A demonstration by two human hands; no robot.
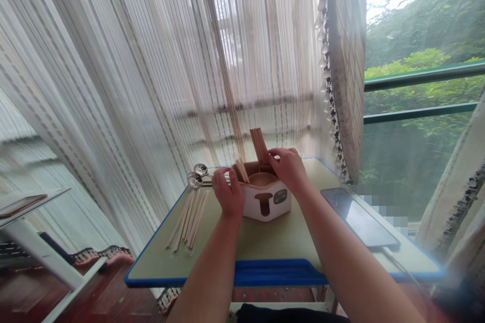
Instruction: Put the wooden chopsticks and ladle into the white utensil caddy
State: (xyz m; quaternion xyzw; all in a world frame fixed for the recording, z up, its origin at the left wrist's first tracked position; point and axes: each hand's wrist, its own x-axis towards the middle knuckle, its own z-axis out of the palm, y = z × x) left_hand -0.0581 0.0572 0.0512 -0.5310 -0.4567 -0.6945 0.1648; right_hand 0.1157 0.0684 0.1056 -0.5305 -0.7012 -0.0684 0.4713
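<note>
A white utensil holder (265,202) with wooden-coloured compartments stands in the middle of a small blue-edged table (265,242). My left hand (228,193) is closed on a few wooden chopsticks (241,170) at the holder's left compartment. My right hand (288,167) is closed on a taller bundle of chopsticks (258,145) standing upright in a back compartment. Several more chopsticks (187,220) lie flat on the table to the left. Metal spoons (197,176) lie beyond them, near the curtain.
A dark phone (358,218) with a cable lies on the table's right side. Sheer striped curtains (170,75) hang close behind the table. A window with green railings (420,78) is at right. A white side table (34,232) stands at left.
</note>
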